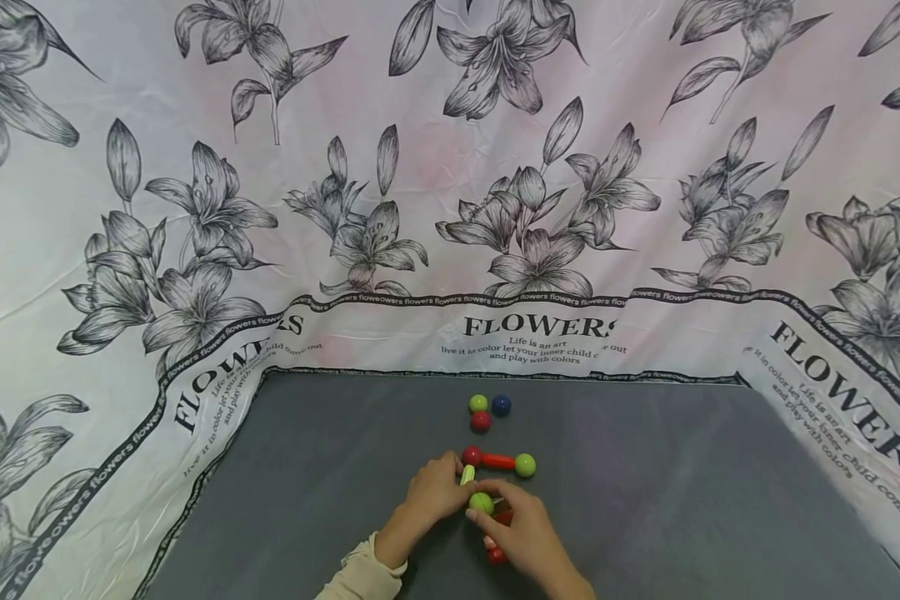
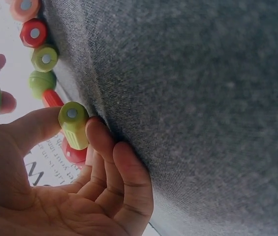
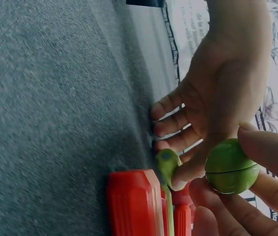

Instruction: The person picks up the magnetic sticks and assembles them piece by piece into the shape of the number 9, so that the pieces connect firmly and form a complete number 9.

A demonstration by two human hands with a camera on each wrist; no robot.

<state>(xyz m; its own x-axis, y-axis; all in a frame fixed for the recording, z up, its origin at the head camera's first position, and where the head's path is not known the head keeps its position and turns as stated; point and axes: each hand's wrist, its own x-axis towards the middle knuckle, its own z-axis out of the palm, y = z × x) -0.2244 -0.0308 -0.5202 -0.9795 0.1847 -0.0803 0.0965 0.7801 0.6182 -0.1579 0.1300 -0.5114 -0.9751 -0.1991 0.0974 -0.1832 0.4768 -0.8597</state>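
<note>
My left hand [image 1: 435, 487] pinches a short yellow-green rod [image 2: 75, 129] between thumb and a finger, its silvery round end facing the left wrist camera. The rod's far end is close to a red ball [image 1: 472, 456]; whether they touch I cannot tell. That ball joins a red rod [image 1: 498, 461], which has a lime-green ball [image 1: 525, 465] at its other end. In the fingertips of my right hand [image 1: 528, 529] is a green ball [image 3: 232, 166] with a seam round it, held just nearer than the yellow-green rod and apart from it in the right wrist view.
Beyond the joined pieces lie a loose lime-green ball [image 1: 478, 403], a red ball [image 1: 480, 422] and a blue ball [image 1: 502, 406]. Several rods, one a red rod [image 3: 134, 204], lie partly hidden beneath my right hand. A flower-printed cloth [image 1: 532, 337] borders the grey tabletop [image 1: 645, 483].
</note>
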